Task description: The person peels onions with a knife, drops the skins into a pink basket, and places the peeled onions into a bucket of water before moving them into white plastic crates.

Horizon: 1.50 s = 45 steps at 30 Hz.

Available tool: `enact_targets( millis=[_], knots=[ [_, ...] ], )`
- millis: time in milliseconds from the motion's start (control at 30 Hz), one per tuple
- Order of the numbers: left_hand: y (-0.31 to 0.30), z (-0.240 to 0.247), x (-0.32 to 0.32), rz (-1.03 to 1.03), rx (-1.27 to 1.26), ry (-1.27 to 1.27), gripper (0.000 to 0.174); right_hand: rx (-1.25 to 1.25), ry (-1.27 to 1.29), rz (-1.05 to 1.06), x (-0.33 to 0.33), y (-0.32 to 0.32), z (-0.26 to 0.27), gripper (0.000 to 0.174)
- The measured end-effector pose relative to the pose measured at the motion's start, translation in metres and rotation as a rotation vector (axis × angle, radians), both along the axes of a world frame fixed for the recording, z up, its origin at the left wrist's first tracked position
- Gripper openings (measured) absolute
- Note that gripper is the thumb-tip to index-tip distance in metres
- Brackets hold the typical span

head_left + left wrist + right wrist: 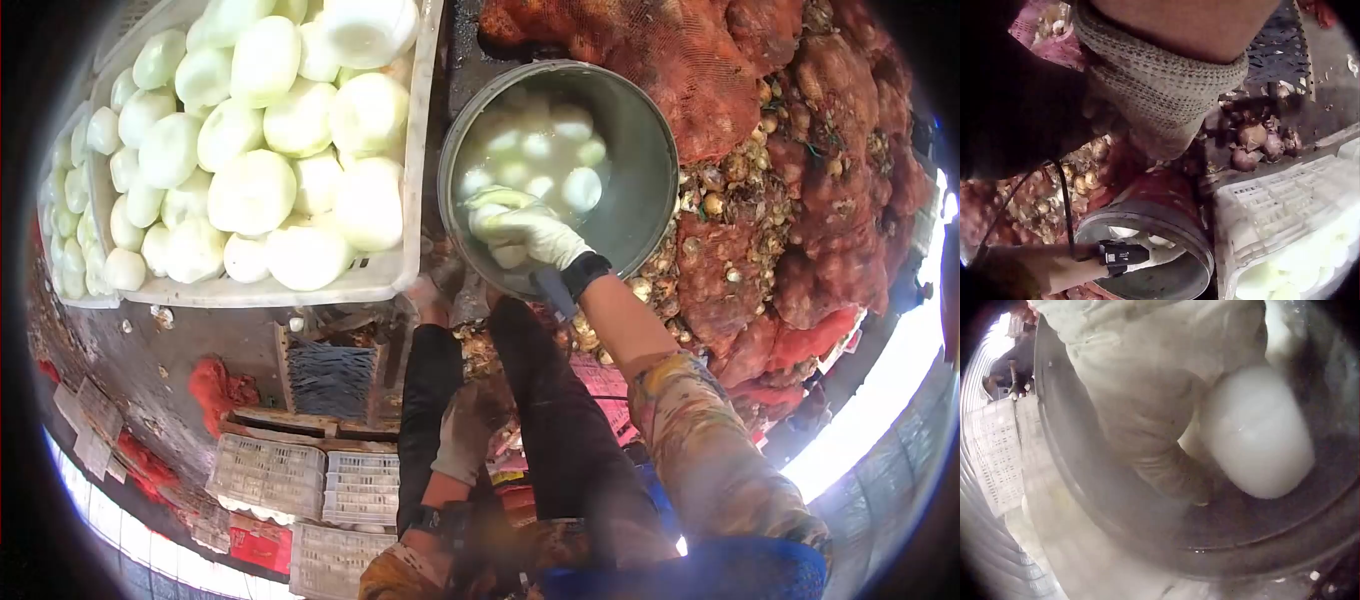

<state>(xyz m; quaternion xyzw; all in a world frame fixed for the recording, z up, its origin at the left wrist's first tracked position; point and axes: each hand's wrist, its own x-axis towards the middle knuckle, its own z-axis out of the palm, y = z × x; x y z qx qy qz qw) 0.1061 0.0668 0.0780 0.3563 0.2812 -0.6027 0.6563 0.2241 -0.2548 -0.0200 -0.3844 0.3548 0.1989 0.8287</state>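
Note:
In the head view, a bucket [655,235] of cloudy water holds several peeled onions [581,189]. My right hand [540,236], in a pale glove, reaches inside it at the near left. In the right wrist view the gloved hand [1147,394] has its fingers bent down beside a white peeled onion [1257,434]; part of its grip is hidden. My left hand [472,425], in a grey knitted glove, rests on the dark-trousered leg; its fingers are hard to make out. The left wrist view shows that glove's cuff [1160,87] above the bucket [1205,250].
A white crate [412,200] heaped with peeled onions stands left of the bucket. Red net sacks [690,90] of onions are piled to the right, with loose onions [712,204] between. Stacked crates [268,475] and a wooden-framed seat [330,378] lie at the lower left.

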Motion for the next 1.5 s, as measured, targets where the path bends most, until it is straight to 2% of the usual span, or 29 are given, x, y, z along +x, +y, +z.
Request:
enact_targets(
  millis=[100, 133, 233, 267, 367, 400, 467, 500, 567, 700, 767, 800, 867, 900, 933, 967, 1000, 1033, 1067, 1100, 1133, 1167, 1200, 1233, 1267, 1300, 1367, 1433, 1500],
  knots=[
    [-0.003, 0.005, 0.005, -0.08, 0.043, -0.05, 0.038, 0.367, 0.126, -0.308, -0.022, -0.004, -0.016, 0.042],
    [-0.002, 0.004, 0.003, -0.02, 0.086, 0.029, 0.037, 0.332, 0.116, -0.28, -0.025, -0.004, -0.017, 0.042],
    [-0.003, 0.002, 0.002, 0.295, 0.247, 0.406, 0.031, 0.589, 0.134, -0.384, -0.019, -0.004, -0.024, 0.043],
    [-0.004, 0.001, 0.002, 0.201, 0.254, 0.281, 0.03, 0.456, 0.209, -0.43, -0.02, 0.0, -0.02, 0.042],
    [-0.008, 0.007, 0.006, -0.212, 0.287, -0.265, 0.03, 0.618, 0.123, -0.456, -0.019, -0.002, -0.018, 0.043],
    [-0.006, 0.009, 0.01, -0.441, 0.298, -0.568, 0.032, 0.692, 0.159, -0.579, -0.023, -0.001, -0.026, 0.044],
    [-0.008, 0.016, 0.021, -0.781, 0.292, -0.907, 0.035, 0.69, 0.141, -0.62, -0.024, -0.002, -0.01, 0.044],
    [-0.011, 0.022, 0.031, -0.893, 0.286, -0.948, 0.037, 0.722, 0.172, -0.665, -0.019, -0.001, 0.002, 0.047],
    [-0.009, 0.015, 0.038, -0.914, 0.308, -1.079, 0.037, 0.604, 0.077, -0.525, -0.013, -0.005, 0.039, 0.048],
    [0.025, -0.046, -0.009, -0.757, 0.338, -1.337, 0.034, 0.489, 0.031, -0.738, 0.003, 0.005, 0.09, 0.05],
    [0.01, -0.035, 0.011, -0.538, 0.356, -0.956, 0.033, 0.495, -0.081, -0.743, 0.043, 0.0, 0.132, 0.043],
    [-0.012, 0.003, 0.039, -0.31, 0.343, -0.519, 0.033, 0.448, -0.151, -0.724, 0.072, 0.0, 0.155, 0.042],
    [-0.021, 0.019, 0.047, -0.386, 0.32, -0.49, 0.031, 0.283, -0.293, -0.649, 0.138, 0.002, 0.193, 0.039],
    [-0.011, 0.001, 0.041, -0.687, 0.318, -0.913, 0.03, 0.161, -0.375, -0.599, 0.175, 0.004, 0.209, 0.038],
    [-0.008, 0.0, 0.041, -0.801, 0.32, -1.063, 0.03, -0.021, -0.483, -0.537, 0.213, 0.008, 0.22, 0.037],
    [-0.005, -0.001, 0.042, -0.908, 0.331, -1.219, 0.03, -0.326, -0.634, -0.442, 0.248, 0.011, 0.225, 0.036],
    [-0.012, 0.01, 0.054, -0.839, 0.36, -1.084, 0.032, -0.686, -0.765, -0.36, 0.277, 0.012, 0.223, 0.035],
    [-0.009, 0.011, 0.054, -0.877, 0.373, -1.102, 0.032, -0.734, -0.771, -0.38, 0.302, 0.014, 0.224, 0.034],
    [-0.006, 0.012, 0.055, -0.914, 0.386, -1.119, 0.032, -0.392, -0.629, -0.506, 0.312, 0.017, 0.24, 0.035],
    [0.004, -0.002, 0.042, -1.035, 0.373, -1.297, 0.031, -0.055, -0.487, -0.632, 0.309, 0.013, 0.242, 0.036],
    [0.0, 0.002, 0.042, -1.06, 0.358, -1.297, 0.03, -0.355, -0.672, -0.437, 0.287, -0.003, 0.227, 0.038],
    [-0.003, 0.007, 0.042, -1.085, 0.342, -1.297, 0.028, -0.354, -0.666, -0.382, 0.252, -0.018, 0.218, 0.041],
    [-0.019, 0.033, 0.063, -1.031, 0.336, -1.114, 0.027, -0.354, -0.661, -0.327, 0.218, -0.032, 0.214, 0.044],
    [-0.023, 0.036, 0.063, -0.755, 0.255, -0.791, 0.025, -0.177, -0.346, -0.438, 0.187, -0.053, 0.205, 0.047],
    [-0.026, 0.038, 0.063, -0.464, 0.216, -0.477, 0.023, -0.31, -0.241, -0.39, 0.146, -0.07, 0.182, 0.048],
    [-0.022, 0.028, 0.051, 0.047, 0.105, -0.016, 0.021, -0.195, -0.084, -0.428, 0.1, -0.093, 0.147, 0.047],
    [-0.01, 0.01, 0.025, 0.519, 0.034, 0.4, 0.021, -0.297, 0.183, -0.373, 0.028, -0.111, 0.094, 0.049],
    [-0.002, -0.002, 0.007, 0.409, 0.101, 0.271, 0.022, -0.414, 0.415, -0.362, -0.008, -0.115, 0.037, 0.055],
    [-0.005, -0.003, -0.002, 0.231, 0.163, 0.078, 0.024, -0.724, 0.346, -0.369, -0.022, -0.118, -0.018, 0.055]
  ],
)
